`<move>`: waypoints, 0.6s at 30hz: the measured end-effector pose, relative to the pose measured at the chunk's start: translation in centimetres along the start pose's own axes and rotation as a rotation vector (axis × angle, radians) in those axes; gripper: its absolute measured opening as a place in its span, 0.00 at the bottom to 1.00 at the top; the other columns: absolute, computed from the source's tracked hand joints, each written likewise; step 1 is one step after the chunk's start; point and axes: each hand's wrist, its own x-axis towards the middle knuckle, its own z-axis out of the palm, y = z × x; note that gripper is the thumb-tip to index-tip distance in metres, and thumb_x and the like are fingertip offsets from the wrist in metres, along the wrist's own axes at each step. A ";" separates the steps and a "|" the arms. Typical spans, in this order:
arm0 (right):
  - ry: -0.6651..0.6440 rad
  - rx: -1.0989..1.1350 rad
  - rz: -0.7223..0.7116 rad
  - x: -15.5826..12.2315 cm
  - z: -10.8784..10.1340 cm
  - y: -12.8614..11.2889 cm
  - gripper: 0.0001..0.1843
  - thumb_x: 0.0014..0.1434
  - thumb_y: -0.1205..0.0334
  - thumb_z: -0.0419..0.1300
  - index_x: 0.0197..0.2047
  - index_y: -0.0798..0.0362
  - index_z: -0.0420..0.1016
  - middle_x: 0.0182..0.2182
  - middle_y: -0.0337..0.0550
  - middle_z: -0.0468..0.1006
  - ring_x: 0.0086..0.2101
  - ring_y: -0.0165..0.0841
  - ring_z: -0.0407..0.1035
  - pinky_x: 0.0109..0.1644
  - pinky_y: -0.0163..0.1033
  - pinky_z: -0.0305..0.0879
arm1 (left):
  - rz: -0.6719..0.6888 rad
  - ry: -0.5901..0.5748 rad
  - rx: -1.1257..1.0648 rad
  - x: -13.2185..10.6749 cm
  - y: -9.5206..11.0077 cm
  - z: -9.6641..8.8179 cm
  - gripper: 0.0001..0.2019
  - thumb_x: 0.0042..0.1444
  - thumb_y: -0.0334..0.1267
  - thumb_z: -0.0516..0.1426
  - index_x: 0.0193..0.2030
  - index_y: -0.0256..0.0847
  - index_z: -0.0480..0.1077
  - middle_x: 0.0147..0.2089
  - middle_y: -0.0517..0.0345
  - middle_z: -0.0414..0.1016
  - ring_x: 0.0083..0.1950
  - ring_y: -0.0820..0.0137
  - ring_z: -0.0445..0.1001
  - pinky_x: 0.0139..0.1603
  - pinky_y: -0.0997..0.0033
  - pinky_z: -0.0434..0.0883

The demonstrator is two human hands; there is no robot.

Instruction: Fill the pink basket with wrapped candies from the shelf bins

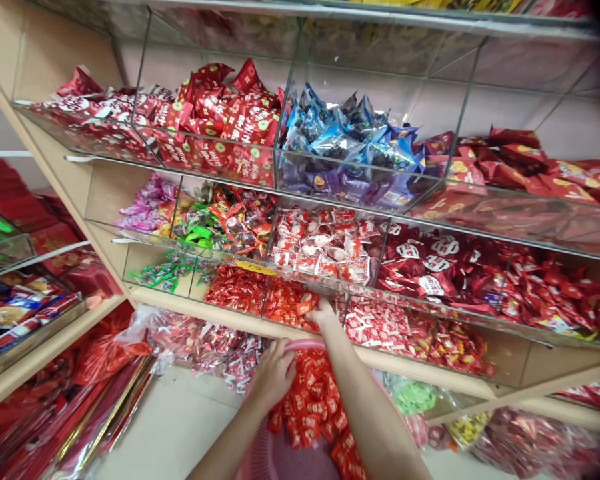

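Note:
A pink plastic basket stands in front of the shelves, holding a heap of red-wrapped candies with white lettering. My left hand is closed on its rim at the left far side, thumb toward the inside. Beyond the basket, my right hand reaches into a bottom-row compartment of orange-red wrapped candies. One red candy shows at its curled fingertips; the palm side is hidden, so more cannot be made out.
Glass-fronted shelves hold blue packets, red packets, white-and-red candies and dark red packets. A glass ledge overhangs my right hand. Bagged candies lie on the floor under the shelf; red packaging lies at left.

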 end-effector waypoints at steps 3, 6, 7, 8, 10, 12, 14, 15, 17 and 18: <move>0.002 0.119 0.032 -0.6 0.6 -0.2 0.10 0.58 0.64 0.51 0.25 0.51 0.59 0.15 0.29 0.57 0.14 0.23 0.51 0.14 0.27 0.52 | 0.002 -0.007 0.005 0.0 -0.1 0.1 0.15 0.59 0.31 0.49 0.47 0.45 0.72 0.56 0.53 0.66 0.57 0.64 0.64 0.57 0.60 0.65; -0.010 0.201 0.053 -1.1 1.2 -0.9 0.11 0.61 0.66 0.46 0.25 0.51 0.57 0.15 0.29 0.56 0.12 0.21 0.46 0.13 0.24 0.48 | 0.014 0.012 0.002 0.0 -0.2 0.3 0.15 0.59 0.32 0.49 0.48 0.46 0.72 0.56 0.54 0.66 0.57 0.64 0.64 0.57 0.60 0.65; -0.017 0.221 0.058 -1.4 1.5 -1.2 0.12 0.62 0.66 0.45 0.26 0.51 0.57 0.16 0.29 0.56 0.12 0.20 0.46 0.12 0.23 0.47 | 0.017 0.021 -0.002 0.0 -0.3 0.4 0.15 0.59 0.32 0.49 0.48 0.46 0.72 0.56 0.54 0.66 0.57 0.64 0.64 0.57 0.60 0.65; -0.027 0.236 0.064 -1.7 1.9 -1.4 0.12 0.62 0.65 0.44 0.26 0.52 0.57 0.16 0.29 0.57 0.12 0.20 0.46 0.12 0.22 0.46 | 0.019 0.027 -0.005 -0.1 -0.3 0.4 0.15 0.59 0.32 0.49 0.48 0.46 0.72 0.56 0.54 0.66 0.57 0.64 0.64 0.57 0.60 0.65; -0.054 0.255 0.080 -3.0 2.6 -1.6 0.13 0.63 0.64 0.44 0.27 0.52 0.58 0.17 0.30 0.60 0.12 0.19 0.47 0.12 0.21 0.44 | 0.021 0.028 -0.008 -0.1 -0.4 0.5 0.15 0.59 0.32 0.49 0.48 0.46 0.72 0.56 0.54 0.66 0.57 0.63 0.64 0.57 0.60 0.65; -0.089 0.259 0.106 -5.3 3.0 -1.4 0.12 0.63 0.61 0.46 0.28 0.53 0.60 0.19 0.32 0.64 0.13 0.18 0.48 0.12 0.21 0.42 | 0.023 0.022 -0.007 0.0 -0.4 0.4 0.15 0.59 0.32 0.49 0.48 0.45 0.72 0.55 0.53 0.67 0.56 0.63 0.64 0.56 0.60 0.65; -0.127 0.241 0.132 -8.3 2.8 -0.7 0.12 0.62 0.57 0.51 0.30 0.55 0.63 0.20 0.34 0.66 0.13 0.17 0.49 0.11 0.21 0.40 | 0.027 0.020 -0.007 0.0 -0.4 0.4 0.16 0.59 0.31 0.49 0.49 0.45 0.72 0.54 0.53 0.67 0.55 0.63 0.64 0.56 0.60 0.65; -0.156 0.222 0.136 -10.0 2.3 -0.3 0.12 0.61 0.56 0.54 0.31 0.55 0.65 0.20 0.34 0.67 0.13 0.18 0.51 0.11 0.22 0.40 | 0.033 0.017 -0.009 0.1 -0.4 0.3 0.16 0.59 0.32 0.49 0.50 0.46 0.72 0.54 0.53 0.67 0.55 0.63 0.64 0.56 0.60 0.65; -0.244 0.071 0.085 -13.4 0.6 0.7 0.11 0.58 0.54 0.57 0.37 0.54 0.68 0.23 0.35 0.71 0.13 0.19 0.54 0.11 0.23 0.41 | 0.045 0.017 -0.017 0.1 -0.4 0.3 0.16 0.58 0.32 0.50 0.51 0.46 0.71 0.55 0.53 0.67 0.55 0.63 0.64 0.56 0.60 0.65; -0.232 0.007 0.057 -14.9 -0.7 1.2 0.13 0.57 0.52 0.59 0.39 0.53 0.69 0.24 0.36 0.72 0.13 0.19 0.54 0.11 0.24 0.41 | 0.050 0.014 -0.016 0.2 -0.4 0.3 0.16 0.58 0.32 0.50 0.51 0.46 0.71 0.55 0.53 0.67 0.55 0.63 0.64 0.56 0.60 0.65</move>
